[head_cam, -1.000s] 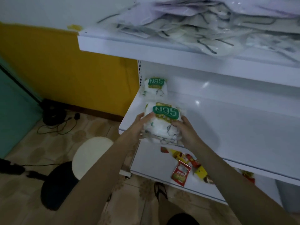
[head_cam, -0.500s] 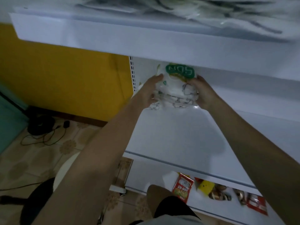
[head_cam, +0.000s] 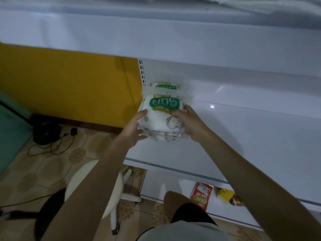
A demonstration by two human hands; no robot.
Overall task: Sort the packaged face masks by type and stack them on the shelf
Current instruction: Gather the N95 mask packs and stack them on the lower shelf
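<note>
A stack of white N95 mask packs [head_cam: 160,119] with green labels sits at the left end of the white middle shelf [head_cam: 243,136]. My left hand [head_cam: 134,130] grips its left side and my right hand [head_cam: 188,123] grips its right side. Just behind it, against the back panel, another N95 pack [head_cam: 165,86] shows only its top edge. Whether the held stack rests on the shelf or hovers just above it I cannot tell.
The upper shelf [head_cam: 156,37] overhangs close above, with loose mask packs barely visible at the top edge. The lower shelf holds a red packet [head_cam: 201,195] and a yellow packet [head_cam: 225,193]. A white stool [head_cam: 90,185] and a black stool [head_cam: 50,211] stand on the tiled floor at the left.
The stack went from the shelf's front edge up toward the back panel, then came down in front of the other N95 pack. Both hands stayed on its sides.
</note>
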